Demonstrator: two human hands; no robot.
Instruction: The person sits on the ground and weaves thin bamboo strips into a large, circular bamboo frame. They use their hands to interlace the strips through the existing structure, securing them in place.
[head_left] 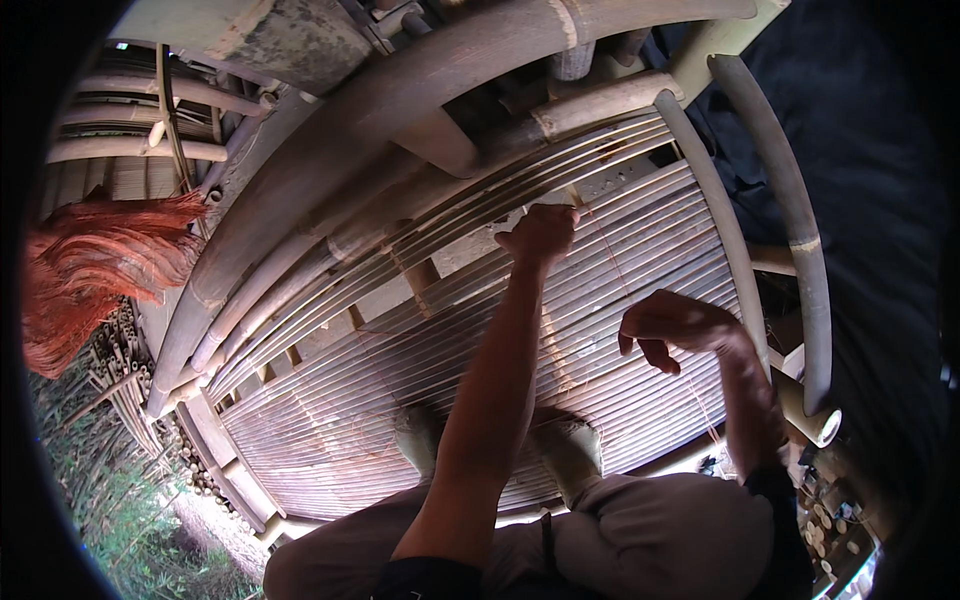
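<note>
Seen from above, a person in grey trousers [670, 530] bends over rows of narrow bamboo slats [450, 350], set inside a curved bamboo frame [345, 140] directly below both hands. The left hand [543, 235] is at the far side, near a gap in the slats, its grip curled into a fist; shadow makes it hard to tell whether it has hold of anything. The right hand [680, 322] hangs nearer the body, its grip loosely bent, fingers parted, nothing visible in it. A reddish fibre bundle [110, 270] is at far left.
</note>
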